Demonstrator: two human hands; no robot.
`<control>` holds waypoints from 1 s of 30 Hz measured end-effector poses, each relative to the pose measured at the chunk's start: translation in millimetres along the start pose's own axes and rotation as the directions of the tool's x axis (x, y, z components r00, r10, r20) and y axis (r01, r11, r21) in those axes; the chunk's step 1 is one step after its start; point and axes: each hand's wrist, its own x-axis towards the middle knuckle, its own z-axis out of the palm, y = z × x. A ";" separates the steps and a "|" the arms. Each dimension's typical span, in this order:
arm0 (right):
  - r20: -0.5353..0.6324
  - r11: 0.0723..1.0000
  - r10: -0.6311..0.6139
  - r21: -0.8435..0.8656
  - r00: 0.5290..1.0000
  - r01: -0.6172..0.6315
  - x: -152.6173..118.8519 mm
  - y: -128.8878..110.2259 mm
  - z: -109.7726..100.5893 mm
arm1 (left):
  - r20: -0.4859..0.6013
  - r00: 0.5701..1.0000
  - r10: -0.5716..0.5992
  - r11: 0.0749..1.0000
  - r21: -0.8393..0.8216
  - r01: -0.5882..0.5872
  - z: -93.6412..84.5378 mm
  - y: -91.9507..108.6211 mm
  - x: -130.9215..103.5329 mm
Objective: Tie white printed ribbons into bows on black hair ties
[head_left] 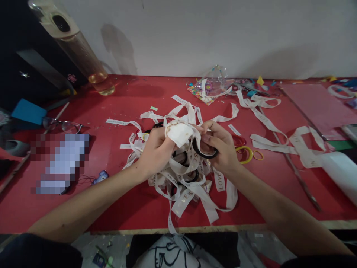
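Observation:
White cloth ribbon [180, 134] is bunched over the thumb of my left hand [154, 152], whose fingers close round it. My right hand [223, 147] pinches a strip of the same ribbon together with a black hair band [205, 153]. The band hangs just below the right fingertips, with ribbon running past it. Beneath both hands lies a tangled heap of printed white ribbon [184, 201], with lettering such as "LOVE" on it. More black hair bands [192, 175] sit within the heap. Some fingertips are hidden by the ribbon.
On the red table [119, 208] stand a tall bottle [86, 59], glasses [69, 126] and a blurred-out phone [65, 160] at left. Yellow bands [245, 155], loose ribbon [262, 117] and a thin stick [298, 178] lie right. A clear plastic bag [216, 76] is behind.

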 end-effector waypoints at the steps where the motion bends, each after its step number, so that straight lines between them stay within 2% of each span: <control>1: -0.002 1.000 0.013 -0.012 1.000 -0.013 0.1 0.1 0.9 | 0.007 1.000 0.005 1.000 0.013 -0.005 0.3 0.0 -0.2; 5: 0.050 0.978 0.099 -0.187 0.994 -0.088 -1.4 1.7 4.0 | 0.004 0.999 0.052 0.997 0.049 -0.052 0.2 -1.4 -0.6; 7: 0.060 0.970 0.123 -0.220 0.991 -0.107 -2.3 3.1 5.8 | 0.005 0.998 0.061 0.997 0.053 -0.061 -0.1 -2.0 -0.7; 12: -0.024 0.987 0.161 0.018 0.987 -0.161 -1.6 2.5 7.5 | 0.023 0.998 0.053 0.995 0.080 -0.055 -0.6 -2.5 -0.2; 14: -0.045 0.988 0.151 0.053 0.988 -0.148 -1.2 1.1 6.8 | 0.016 0.999 0.052 0.994 0.092 -0.054 -1.0 -3.5 0.2; 17: 0.050 0.990 0.121 -0.075 0.991 -0.117 -3.0 1.3 6.3 | 0.007 0.998 0.063 0.994 0.091 -0.063 -2.0 -6.1 0.4; 20: 0.172 0.980 0.141 -0.162 0.975 -0.114 -6.6 4.1 7.1 | -0.001 0.995 0.104 0.987 0.121 -0.103 -3.4 -9.5 0.3; 23: 0.187 0.985 0.161 -0.090 0.969 -0.147 -7.7 6.1 7.7 | -0.017 0.990 0.140 0.980 0.146 -0.136 -4.6 -11.8 0.5; 27: 0.120 0.980 0.166 0.088 0.979 -0.177 -3.1 2.7 7.8 | -0.052 0.988 0.145 0.987 0.076 -0.141 -6.2 -10.3 2.5; 30: 0.125 0.951 0.241 0.169 0.963 -0.260 0.7 -1.3 6.3 | -0.082 0.985 0.151 0.986 0.081 -0.144 -7.7 -7.0 4.6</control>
